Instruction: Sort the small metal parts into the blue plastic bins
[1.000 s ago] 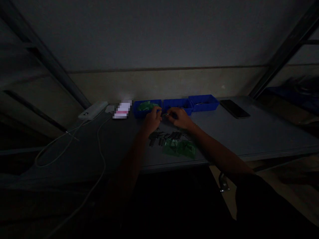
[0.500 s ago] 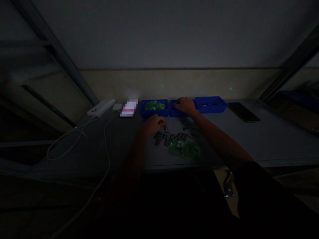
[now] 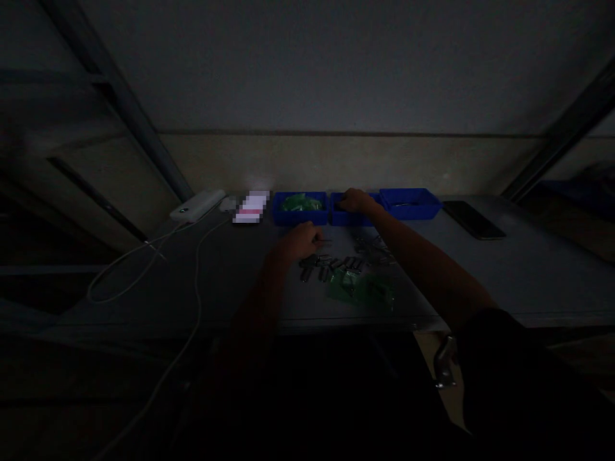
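My left hand (image 3: 303, 239) is closed in a pinch on a small, slim metal piece (image 3: 327, 242), held just above the table in front of the left blue bin (image 3: 300, 219). My right hand (image 3: 355, 200) reaches into the middle blue bin (image 3: 355, 219); its fingers are curled and the tips are hidden inside, so what they hold does not show. Below the hands lie several small shiny metal pieces (image 3: 306, 274) in a loose pile. Further metal parts (image 3: 377, 246) lie under my right forearm. Green plastic bags (image 3: 343, 289) lie nearest the table's front edge.
Green packets (image 3: 300, 203) fill the left bin. The right blue bin (image 3: 413, 211) holds a few thin parts. A dark phone (image 3: 473, 220) lies at the right. On the left are a lit phone (image 3: 250, 208), a white box (image 3: 198, 206) and a trailing white cable (image 3: 198, 288).
The metal piece in my left hand has turned from hanging downward to pointing sideways to the right. My right hand stays in the middle bin. The whole view has shifted slightly.
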The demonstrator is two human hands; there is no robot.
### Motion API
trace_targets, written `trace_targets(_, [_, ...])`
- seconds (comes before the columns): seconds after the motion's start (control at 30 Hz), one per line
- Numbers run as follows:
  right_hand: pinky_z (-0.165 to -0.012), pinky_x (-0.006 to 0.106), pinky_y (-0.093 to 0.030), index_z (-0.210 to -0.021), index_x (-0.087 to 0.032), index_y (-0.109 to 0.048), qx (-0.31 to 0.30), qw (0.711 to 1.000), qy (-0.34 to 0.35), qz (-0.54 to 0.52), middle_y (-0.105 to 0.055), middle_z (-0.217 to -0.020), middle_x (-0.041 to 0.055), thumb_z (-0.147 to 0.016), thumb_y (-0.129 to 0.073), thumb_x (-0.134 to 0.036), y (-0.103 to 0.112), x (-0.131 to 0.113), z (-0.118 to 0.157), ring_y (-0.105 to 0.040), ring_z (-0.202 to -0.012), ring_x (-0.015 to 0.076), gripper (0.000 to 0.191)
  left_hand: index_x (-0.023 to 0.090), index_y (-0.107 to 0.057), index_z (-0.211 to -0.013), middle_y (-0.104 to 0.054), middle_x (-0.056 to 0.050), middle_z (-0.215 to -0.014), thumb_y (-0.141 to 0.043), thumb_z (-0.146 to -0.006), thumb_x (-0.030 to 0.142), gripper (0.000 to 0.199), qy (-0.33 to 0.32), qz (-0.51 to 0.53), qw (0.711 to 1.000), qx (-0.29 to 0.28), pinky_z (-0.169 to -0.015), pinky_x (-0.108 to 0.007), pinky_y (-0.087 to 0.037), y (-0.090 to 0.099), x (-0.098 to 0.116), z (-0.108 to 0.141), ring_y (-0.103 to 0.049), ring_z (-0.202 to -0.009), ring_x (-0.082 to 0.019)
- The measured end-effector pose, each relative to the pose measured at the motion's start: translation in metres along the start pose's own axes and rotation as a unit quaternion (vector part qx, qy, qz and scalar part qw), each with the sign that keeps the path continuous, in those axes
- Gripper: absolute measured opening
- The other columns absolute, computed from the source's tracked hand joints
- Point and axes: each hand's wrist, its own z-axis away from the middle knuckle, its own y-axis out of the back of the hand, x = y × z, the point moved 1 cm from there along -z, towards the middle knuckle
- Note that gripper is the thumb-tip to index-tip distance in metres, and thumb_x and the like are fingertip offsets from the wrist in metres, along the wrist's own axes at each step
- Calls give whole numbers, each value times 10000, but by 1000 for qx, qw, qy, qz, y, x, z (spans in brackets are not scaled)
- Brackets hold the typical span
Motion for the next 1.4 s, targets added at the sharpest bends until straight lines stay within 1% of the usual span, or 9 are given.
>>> trace_targets(0.1, [-858,407,-434,-1080,-140,-645,86,996,-3,15,-642,-1122,176,-820,-482,-419,5,-4,28,-580,-1060,318,415,146,-648,-876,-642,-92,-971,-515,-803,211,166,6,15,1000,12,-791,-276,-444,-2,0,-1,-599,-915,-197])
trace_targets(0.2, [-902,381,-397,-1050,-157,-644,186,976,111,-20,-660,-1076,131,-878,-417,-389,2,-5,66,-564,-1050,266,367,165,-634,-880,-669,-68,-939,-513,-797,229,160,30,89,995,20,-747,-267,-450,-3,0,-2,-615,-874,-186])
trace_targets(0.33, [-873,327,-401,-1067,-172,-614,168,949,247,-98,-665,-1003,70,-842,-510,-344,-13,-3,101,-577,-934,208,302,172,-628,-886,-678,-61,-935,-478,-795,229,184,58,138,988,43,-750,-282,-443,0,7,-3,-613,-879,-192])
trace_targets(0.53, [-842,304,-388,-993,-161,-606,179,937,272,-126,-637,-925,71,-823,-510,-239,-23,-3,102,-550,-896,196,210,146,-604,-825,-661,-75,-891,-332,-854,248,291,87,164,981,48,-737,-285,-438,5,21,-3,-597,-833,-182])
trace_targets(0.77, [-815,290,-390,-1017,-157,-578,179,925,304,-139,-619,-921,71,-812,-521,-213,-26,-3,102,-546,-893,195,220,154,-592,-729,-664,-57,-804,-291,-857,277,349,105,194,973,70,-743,-273,-446,4,15,-9,-598,-793,-176])
trace_targets(0.97, [-832,297,-389,-969,-161,-595,206,946,230,-96,-629,-952,93,-913,-418,-337,-16,2,99,-542,-922,207,256,155,-597,-826,-670,-62,-841,-267,-903,359,395,92,197,972,87,-739,-267,-453,4,8,-7,-611,-791,-168])
trace_targets(1.13, [-901,364,-395,-975,-132,-630,270,959,78,-47,-630,-1023,154,-923,-364,-389,2,29,74,-541,-1008,256,373,152,-607,-913,-670,-61,-917,-534,-780,278,197,64,104,991,-45,-746,-260,-455,7,-4,4,-617,-852,-183])
trace_targets(1.23, [-863,379,-438,-1026,-132,-642,200,979,25,-12,-637,-1077,168,-884,-434,-363,7,38,51,-574,-1016,276,341,153,-600,-990,-662,-70,-974,-605,-708,232,293,51,100,991,-67,-708,-245,-472,5,-10,6,-621,-852,-181])
trace_targets(1.4, [-835,369,-474,-1069,-154,-653,52,998,-8,22,-648,-1120,159,-782,-562,-288,8,26,16,-610,-1029,285,329,161,-617,-971,-680,-60,-875,-514,-733,145,261,66,92,992,-53,-649,-240,-468,3,-6,7,-631,-763,-174])
